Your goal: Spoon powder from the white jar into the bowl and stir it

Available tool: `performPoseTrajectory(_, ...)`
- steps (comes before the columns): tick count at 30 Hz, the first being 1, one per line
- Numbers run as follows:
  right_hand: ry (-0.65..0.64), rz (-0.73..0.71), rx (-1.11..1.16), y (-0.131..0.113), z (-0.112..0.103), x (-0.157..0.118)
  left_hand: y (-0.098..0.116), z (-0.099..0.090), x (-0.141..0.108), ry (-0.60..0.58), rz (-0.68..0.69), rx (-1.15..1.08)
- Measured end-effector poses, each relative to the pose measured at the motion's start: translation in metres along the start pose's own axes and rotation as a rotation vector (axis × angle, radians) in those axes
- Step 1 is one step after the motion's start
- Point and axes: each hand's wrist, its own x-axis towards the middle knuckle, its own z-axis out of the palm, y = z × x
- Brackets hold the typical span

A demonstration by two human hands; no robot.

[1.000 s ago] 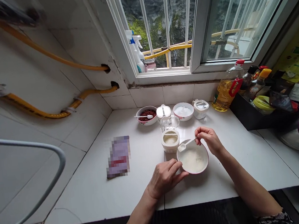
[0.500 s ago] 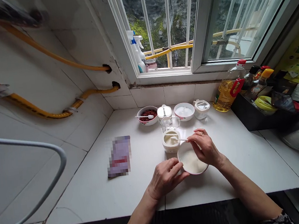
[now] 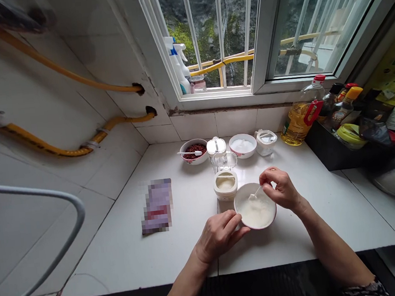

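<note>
A white bowl [image 3: 241,196] is set near the front edge of the tabletop [image 3: 107,266], with pale powder [image 3: 259,213] inside. A small spoon [image 3: 255,194] is pinched by its handle in the right hand [image 3: 281,188], its head down at the powder; spooning is judged to be in hand, though whether powder is being taken up or let go cannot be told. The bowl's left rim is gripped by the left hand [image 3: 224,232]. A steady bowl and a level spoon seem to be called for next. Just beyond the bowl, an open jar [image 3: 227,195] is placed; nearer the back edge, a bowl of dark red bits [image 3: 204,158] is seen.
</note>
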Motion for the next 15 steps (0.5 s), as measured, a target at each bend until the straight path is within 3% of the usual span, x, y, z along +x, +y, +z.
performPoseTrajectory(4,-0.194,0.012,-0.016,0.001,0.008,-0.001,0.0,0.001,-0.001,-0.007,0.001,0.007)
performPoseTrajectory(6,-0.228,0.06,0.025,0.0,0.012,-0.001,0.0,0.001,-0.001,-0.002,-0.002,0.008)
performPoseTrajectory(10,-0.146,0.238,0.165,0.001,0.013,0.0,0.0,0.0,0.001,0.0,-0.003,0.006)
performPoseTrajectory(15,-0.055,0.529,0.503,0.006,0.009,0.005,0.0,0.001,-0.001,0.001,0.0,0.003)
